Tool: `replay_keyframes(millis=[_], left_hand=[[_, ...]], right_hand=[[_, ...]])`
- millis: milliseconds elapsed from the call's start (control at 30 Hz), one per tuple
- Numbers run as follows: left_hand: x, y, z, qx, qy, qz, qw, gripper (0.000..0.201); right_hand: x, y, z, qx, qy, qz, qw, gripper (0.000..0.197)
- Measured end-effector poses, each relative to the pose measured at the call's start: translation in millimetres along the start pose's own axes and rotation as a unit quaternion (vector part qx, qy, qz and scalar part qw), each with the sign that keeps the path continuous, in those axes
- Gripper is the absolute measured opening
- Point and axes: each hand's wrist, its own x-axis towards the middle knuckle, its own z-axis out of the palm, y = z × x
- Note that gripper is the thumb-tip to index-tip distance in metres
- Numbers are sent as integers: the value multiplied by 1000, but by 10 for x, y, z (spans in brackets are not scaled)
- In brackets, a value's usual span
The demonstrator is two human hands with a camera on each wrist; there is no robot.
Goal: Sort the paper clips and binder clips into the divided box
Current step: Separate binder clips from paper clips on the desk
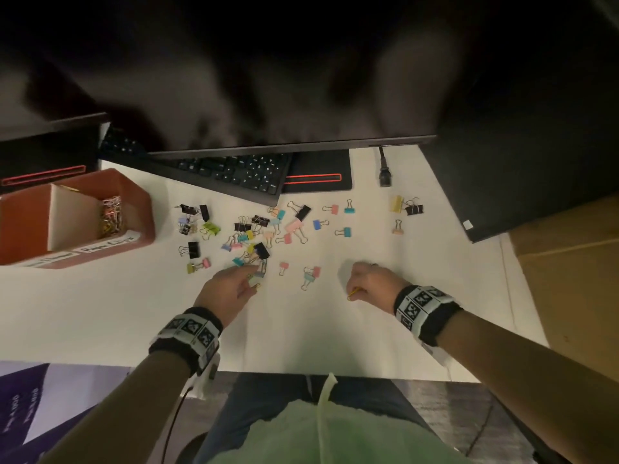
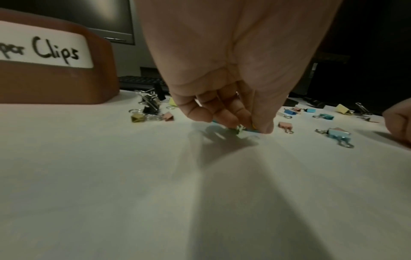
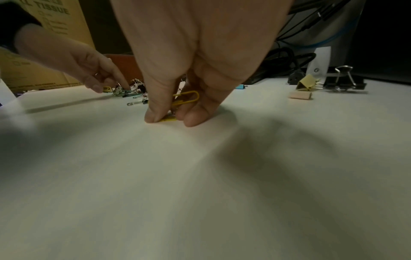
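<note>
Box sits at tabletop left edge; paper clips piled in its right compartment. Binder clips scattered mid-table toward the far edge. Left hand at the pile's near side, fingers curled down, thumb and fingertips pinching a yellow clip low on the surface, probably with more small clips under them, blurred. Right hand further right, fingers curled, thumb and forefinger pinching a yellow paper clip; its loop sticks up between the fingers, tips touching tabletop.
</note>
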Motion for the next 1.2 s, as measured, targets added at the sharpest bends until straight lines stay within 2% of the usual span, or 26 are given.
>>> replay_keyframes(millis=[233, 333, 433, 500, 600, 667, 733, 800, 867, 967, 1100, 1200], left_hand=[[-64, -284, -138, -12, 48, -58, 997, 47], [-73, -276, -209, -22, 50, -29, 998, 45], [-48, -146, -209, 2, -12, 64, 998, 46], [-1, -58, -170, 39, -54, 101, 993, 48], [70, 12, -115, 78, -99, 106, 986, 49], [77, 2, -97, 94, -104, 105, 985, 48], [58, -50, -109, 97, -99, 100, 985, 45], [37, -132, -136, 99, -86, 87, 988, 41], [16, -220, -174, 93, -62, 74, 991, 38], [-3, -300, -218, 70, -23, 64, 995, 36], [35, -264, -179, 67, -3, 49, 997, 33], [96, -174, -109, 82, 18, 47, 995, 28]], right_hand=[[137, -183, 43, 29, 26, 47, 998, 18], [170, -276, 33, 38, 29, 61, 997, 19], [257, -403, -37, 49, 61, 53, 996, 19], [374, -513, -116, 64, 98, 38, 992, 17], [625, -707, -222, 43, 131, 25, 990, 15], [817, -810, -267, 34, 160, 16, 986, 16], [993, -854, -299, 11, 177, 10, 984, 17], [1080, -828, -325, 13, 151, 23, 988, 17], [1048, -753, -324, 41, 116, 49, 991, 14], [843, -594, -261, 45, 117, 71, 990, 10], [577, -479, -187, 14, 143, 58, 988, 8], [589, -574, -238, -3, 136, 30, 990, 6]])
